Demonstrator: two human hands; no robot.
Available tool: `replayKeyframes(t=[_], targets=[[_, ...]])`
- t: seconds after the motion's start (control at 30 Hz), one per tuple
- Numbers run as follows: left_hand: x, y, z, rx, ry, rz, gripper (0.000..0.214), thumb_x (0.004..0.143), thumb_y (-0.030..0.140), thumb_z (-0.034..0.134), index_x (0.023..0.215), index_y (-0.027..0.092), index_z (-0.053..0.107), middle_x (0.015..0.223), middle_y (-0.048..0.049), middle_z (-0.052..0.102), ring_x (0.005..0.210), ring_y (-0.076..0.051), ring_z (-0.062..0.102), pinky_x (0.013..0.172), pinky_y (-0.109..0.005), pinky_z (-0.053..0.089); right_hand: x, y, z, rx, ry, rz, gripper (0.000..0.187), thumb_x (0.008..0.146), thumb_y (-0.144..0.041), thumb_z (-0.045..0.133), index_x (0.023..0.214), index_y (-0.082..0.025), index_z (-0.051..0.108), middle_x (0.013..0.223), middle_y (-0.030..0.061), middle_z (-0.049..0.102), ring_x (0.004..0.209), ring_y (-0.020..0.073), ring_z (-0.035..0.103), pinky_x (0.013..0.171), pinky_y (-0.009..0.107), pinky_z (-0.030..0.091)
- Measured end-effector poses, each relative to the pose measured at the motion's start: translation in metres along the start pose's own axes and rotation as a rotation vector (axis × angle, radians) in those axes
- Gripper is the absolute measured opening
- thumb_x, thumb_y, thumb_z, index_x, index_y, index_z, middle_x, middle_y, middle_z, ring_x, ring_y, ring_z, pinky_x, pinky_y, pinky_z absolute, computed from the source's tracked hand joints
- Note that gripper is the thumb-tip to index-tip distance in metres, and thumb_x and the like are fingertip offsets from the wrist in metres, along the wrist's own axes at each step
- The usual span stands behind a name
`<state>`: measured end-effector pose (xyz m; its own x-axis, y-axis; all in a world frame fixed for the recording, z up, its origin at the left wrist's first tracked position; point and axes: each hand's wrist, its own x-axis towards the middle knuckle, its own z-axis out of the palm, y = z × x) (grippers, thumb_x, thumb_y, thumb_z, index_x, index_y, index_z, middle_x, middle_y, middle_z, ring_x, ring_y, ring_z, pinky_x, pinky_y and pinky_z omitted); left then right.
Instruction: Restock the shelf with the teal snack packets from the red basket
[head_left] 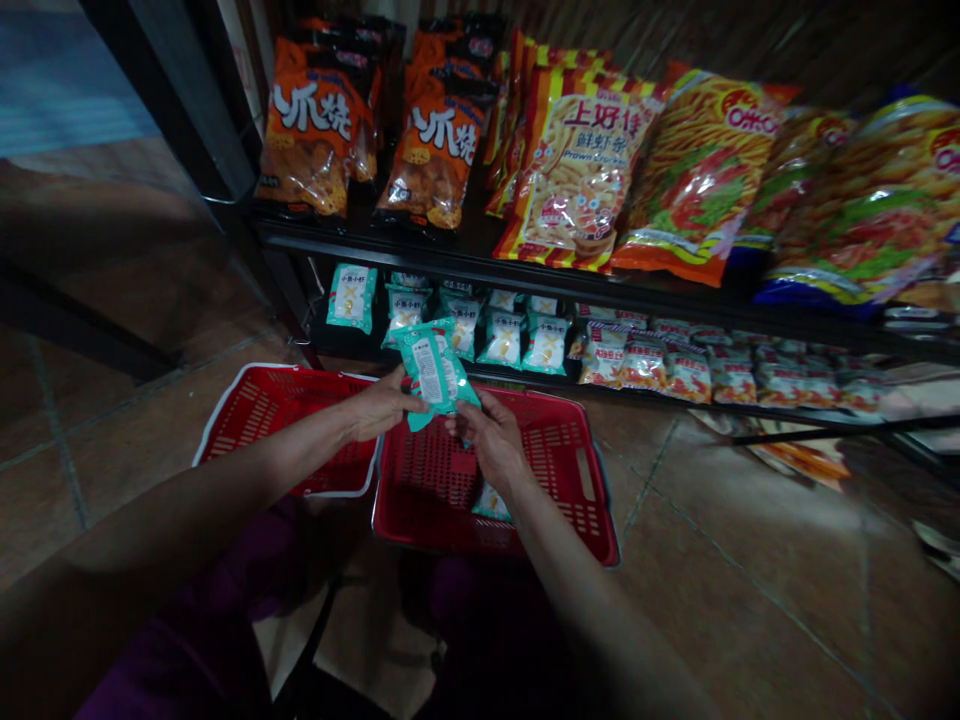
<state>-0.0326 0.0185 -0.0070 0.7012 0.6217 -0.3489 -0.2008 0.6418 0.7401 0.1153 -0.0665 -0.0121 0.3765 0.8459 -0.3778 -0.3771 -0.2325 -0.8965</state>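
My left hand [382, 405] and my right hand [491, 440] both grip a small teal snack packet [433, 372], held back side up over a red basket [577, 500]. The left fingers pinch its left edge and the right fingers hold its lower right corner. Another teal packet [491, 503] lies in that basket, partly hidden by my right wrist. A second red basket [255, 405] stands to the left, under my left forearm.
A dark shelf [465, 262] holds orange snack bags [311, 125] and large prawn cracker bags [577, 170]. Below it, teal packets [502, 335] and red-and-white packets [675, 372] stand in rows. Tiled floor [750, 580] spreads to the right.
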Motion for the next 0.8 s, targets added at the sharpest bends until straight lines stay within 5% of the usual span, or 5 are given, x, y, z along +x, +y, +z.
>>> replayKeyframes(t=[0.1,0.23,0.47,0.8], targets=[[0.0004,0.0006,0.0000,-0.004,0.002,0.011,0.066,0.054,-0.001,0.070,0.114,0.016,0.049,0.106,-0.0060,0.062,0.089,-0.017,0.062,0.088,-0.035,0.044,0.0007,0.0010,-0.0020,-0.079,0.015,-0.033,0.036,0.060,-0.039,0.075,0.089,-0.019,0.067,0.061,-0.0032,0.066,0.051,0.0107,0.058,0.052,0.024,0.049],[0.0005,0.0004,-0.0020,0.003,-0.003,0.001,0.071,0.054,-0.003,0.069,0.119,0.017,0.048,0.109,-0.0072,0.062,0.090,-0.018,0.062,0.089,-0.037,0.045,0.0016,-0.0002,-0.0027,-0.151,0.054,-0.092,0.040,0.063,-0.045,0.074,0.095,-0.021,0.070,0.083,0.0008,0.072,0.068,0.0139,0.064,0.063,0.027,0.051],[0.0009,-0.0038,-0.0065,0.104,-0.084,-0.035,0.073,0.056,-0.001,0.070,0.123,0.017,0.046,0.108,-0.0066,0.062,0.096,-0.019,0.060,0.090,-0.035,0.044,0.0058,0.0046,-0.0043,-0.133,-0.021,-0.115,0.040,0.067,-0.048,0.073,0.099,-0.024,0.069,0.096,0.0003,0.072,0.084,0.0166,0.065,0.081,0.032,0.051],[-0.0037,-0.0021,-0.0001,0.235,-0.138,-0.099,0.073,0.057,0.002,0.067,0.126,0.015,0.045,0.091,-0.0032,0.062,0.075,-0.014,0.058,0.073,-0.031,0.045,0.0067,0.0042,-0.0065,-0.060,0.018,-0.081,0.038,0.063,-0.047,0.076,0.091,-0.021,0.068,0.081,-0.0015,0.071,0.070,0.0142,0.063,0.069,0.028,0.052]])
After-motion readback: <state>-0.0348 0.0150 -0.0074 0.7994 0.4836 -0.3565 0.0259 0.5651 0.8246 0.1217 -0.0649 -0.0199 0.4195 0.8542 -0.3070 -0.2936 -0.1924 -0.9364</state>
